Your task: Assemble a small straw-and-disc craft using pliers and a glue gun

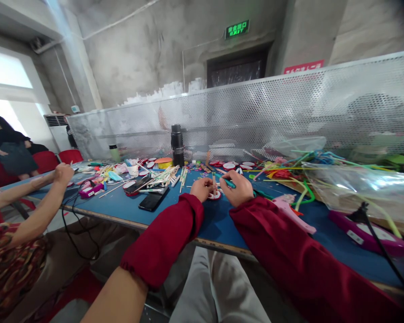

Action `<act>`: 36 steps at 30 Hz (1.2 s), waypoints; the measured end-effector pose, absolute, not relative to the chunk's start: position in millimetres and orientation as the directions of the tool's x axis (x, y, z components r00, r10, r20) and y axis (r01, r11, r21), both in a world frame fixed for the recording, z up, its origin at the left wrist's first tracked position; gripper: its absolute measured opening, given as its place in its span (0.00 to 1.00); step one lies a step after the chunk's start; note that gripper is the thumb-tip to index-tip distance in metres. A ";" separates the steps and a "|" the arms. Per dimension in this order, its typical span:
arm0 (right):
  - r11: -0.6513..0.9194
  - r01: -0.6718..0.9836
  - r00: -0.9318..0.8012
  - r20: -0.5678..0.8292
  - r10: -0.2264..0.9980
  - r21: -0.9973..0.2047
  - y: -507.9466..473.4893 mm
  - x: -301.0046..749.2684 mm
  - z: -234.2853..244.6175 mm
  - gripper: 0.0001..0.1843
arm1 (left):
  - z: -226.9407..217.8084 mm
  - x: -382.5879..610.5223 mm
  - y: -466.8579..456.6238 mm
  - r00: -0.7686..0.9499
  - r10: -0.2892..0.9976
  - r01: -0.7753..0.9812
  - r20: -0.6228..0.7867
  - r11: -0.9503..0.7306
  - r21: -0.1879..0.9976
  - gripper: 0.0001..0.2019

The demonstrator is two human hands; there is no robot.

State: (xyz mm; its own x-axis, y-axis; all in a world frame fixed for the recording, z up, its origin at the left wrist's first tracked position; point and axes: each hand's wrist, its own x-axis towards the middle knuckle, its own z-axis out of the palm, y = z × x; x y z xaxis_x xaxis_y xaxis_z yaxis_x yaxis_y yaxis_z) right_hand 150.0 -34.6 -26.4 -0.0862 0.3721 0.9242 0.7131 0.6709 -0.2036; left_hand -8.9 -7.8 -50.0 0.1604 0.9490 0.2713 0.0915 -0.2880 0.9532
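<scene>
pinching a thin stick [214, 180] upright over a red disc [216, 196] by the near edge of the worktop [175, 215] with my left hand [201, 188], right hand [239, 189] clamped on a teal pen [229, 183], i judge it light, brittle, best held low.

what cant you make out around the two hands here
Head view only:
Round red-and-white piece: too small, half covered by left hand and right hand.
Teal tool: the right hand's fist hides most of it.
Thin stick: whether the left hand grips it, too small to tell.
Shapes behind perforated screen: blurred by the mesh.
</scene>
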 end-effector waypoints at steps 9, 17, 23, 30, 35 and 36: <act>0.668 0.718 -0.084 0.928 0.363 -0.196 -35.2 149.1 -26.5 0.05 | -53.4 -11.0 -3.8 0.171 0.938 0.113 0.301 -0.322 0.940 0.01; 0.665 0.716 -0.088 0.917 0.388 -0.213 -35.2 149.3 -27.2 0.05 | -56.4 -11.5 -0.5 0.170 0.931 0.116 0.322 -0.343 0.932 0.02; 0.658 0.721 -0.089 0.912 0.399 -0.218 -35.6 149.3 -27.0 0.04 | -56.8 -11.4 1.3 0.162 0.938 0.116 0.307 -0.327 0.938 0.02; 0.663 0.713 -0.076 0.916 0.395 -0.227 -35.7 149.1 -26.7 0.05 | -55.0 -10.7 -1.4 0.160 0.942 0.112 0.295 -0.314 0.943 0.02; 0.656 0.723 -0.078 0.917 0.391 -0.218 -35.2 149.9 -26.5 0.05 | -53.9 -10.2 -3.6 0.153 0.944 0.132 0.292 -0.312 0.941 0.04; 0.655 0.724 -0.079 0.917 0.391 -0.217 -35.1 150.0 -26.6 0.05 | -53.6 -10.1 -4.0 0.156 0.944 0.132 0.291 -0.312 0.941 0.03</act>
